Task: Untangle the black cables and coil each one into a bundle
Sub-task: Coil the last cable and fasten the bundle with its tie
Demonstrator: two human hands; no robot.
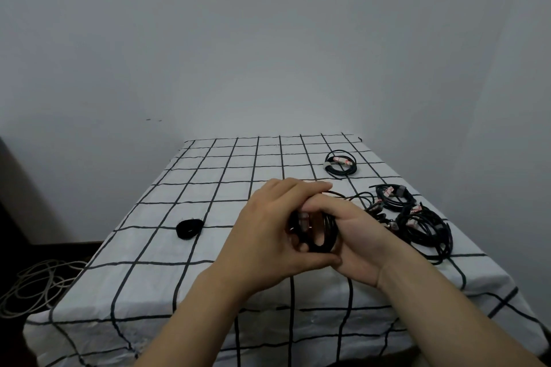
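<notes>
Coiling one black cable; both hands on the loop.
Left hand [268, 235] and right hand [357, 244] were curled round the coiled cable [325, 235], above the checked cloth [208, 176]; judged best: loops even, pinch firm, tail fed slowly; tangled pile [423, 223] lay just right; one finished bundle [341, 164] sat beyond, near the far edge.

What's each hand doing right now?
Left hand: grips the coiled black cable.
Right hand: grips the same coil.
</notes>
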